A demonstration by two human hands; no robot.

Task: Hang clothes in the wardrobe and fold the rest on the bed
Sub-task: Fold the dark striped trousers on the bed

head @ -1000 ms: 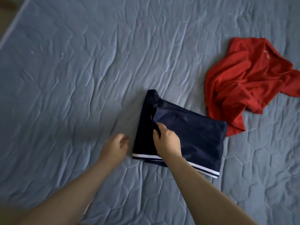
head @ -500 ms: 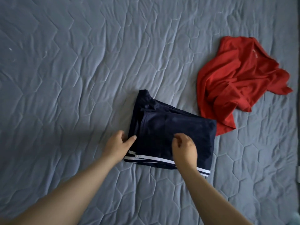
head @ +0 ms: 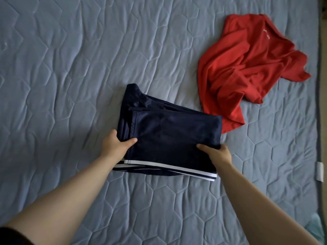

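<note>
Folded navy shorts (head: 169, 131) with white stripes along the near hem lie in the middle of the blue quilted bed (head: 70, 68). My left hand (head: 115, 145) grips the shorts' left edge, thumb on top and fingers tucked under. At the right edge my right hand (head: 216, 153) grips the same shorts the same way. A red T-shirt (head: 247, 64) lies crumpled and unfolded at the upper right, its lower corner touching the shorts' far right corner.
The bed's right edge (head: 321, 103) runs down the right side of the view, with a white tag (head: 320, 171) on it. A pale green object (head: 318, 232) shows at the lower right corner. Bare quilt spreads to the left and near side.
Both hands moved out to the shorts' side edges and took hold of them; before, the right hand was on top of the fabric and the left was beside it.
</note>
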